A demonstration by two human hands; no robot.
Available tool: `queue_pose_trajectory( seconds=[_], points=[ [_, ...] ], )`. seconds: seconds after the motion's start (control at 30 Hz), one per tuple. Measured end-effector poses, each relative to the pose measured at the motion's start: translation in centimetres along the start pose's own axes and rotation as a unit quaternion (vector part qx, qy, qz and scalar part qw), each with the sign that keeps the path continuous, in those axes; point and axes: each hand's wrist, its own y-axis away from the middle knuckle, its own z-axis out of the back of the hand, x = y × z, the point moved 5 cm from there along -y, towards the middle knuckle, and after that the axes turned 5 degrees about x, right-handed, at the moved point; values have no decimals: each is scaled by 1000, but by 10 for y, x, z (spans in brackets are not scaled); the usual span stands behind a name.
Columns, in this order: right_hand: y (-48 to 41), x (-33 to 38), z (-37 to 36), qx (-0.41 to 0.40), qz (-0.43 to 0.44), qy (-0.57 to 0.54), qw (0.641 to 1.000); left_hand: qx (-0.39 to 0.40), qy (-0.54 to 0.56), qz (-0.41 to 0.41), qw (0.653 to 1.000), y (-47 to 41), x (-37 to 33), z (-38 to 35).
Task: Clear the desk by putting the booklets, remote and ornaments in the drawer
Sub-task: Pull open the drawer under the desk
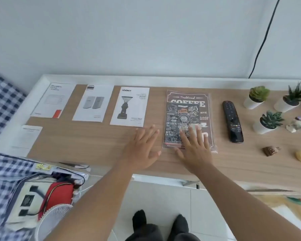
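Four booklets counted; Minimex booklet legible. "Traditional COFFEE" packet touched by right hand; left hand alongside; both grips spread, empty.

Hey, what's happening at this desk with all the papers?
A person is reaching over the desk with both hands open. The right hand lies on a plastic-wrapped pack of coffee posters; the left hand is spread beside it. A row of booklets, the remote and small potted plants lie on the desk, none picked up yet.
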Motion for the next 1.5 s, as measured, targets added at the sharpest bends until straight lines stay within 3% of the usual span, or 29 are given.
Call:
queue_pose_trajectory(
  seconds=[0.17,0.4,0.57,0.8,0.9,0.97,1.03,1.07,1.17,1.2,1.23,1.3,1.5],
  points=[
    [4,7,-21,-50,0,16,999,-16,-30,-49,998,-1,18,-12],
    [5,9,-25,-61,-14,37,997,32,-89,-183,979,-8,32,-28],
    [11,9,-25,-78,-65,37,994,4,-90,-202,975,-11,35,-32],
    [48,16,-31,-130,-173,-47,975,4,-102,-198,975,-15,40,-31],
    [86,25,-44,-195,-245,-180,932,6,-93,-199,976,-16,42,-31],
    [109,35,-58,-242,-300,-312,868,7,-88,-196,977,-16,42,-31],
    [126,39,-83,-249,-377,-478,754,7,-86,-200,976,-15,40,-34],
    [128,42,-96,-232,-413,-566,675,5,-82,-196,977,-14,41,-33],
    [126,57,-140,-152,-454,-792,379,7,-81,-199,977,-13,40,-33],
    [123,61,-152,-139,-447,-829,306,7,-83,-200,976,-13,39,-32],
    [120,63,-162,-130,-440,-851,256,4,-83,-200,976,-14,38,-31],
    [111,67,-181,-126,-435,-870,196,2,-83,-199,977,-14,37,-30],
    [74,60,-212,-161,-419,-889,86,-9,-62,-203,977,-14,33,-30]
  ],
)
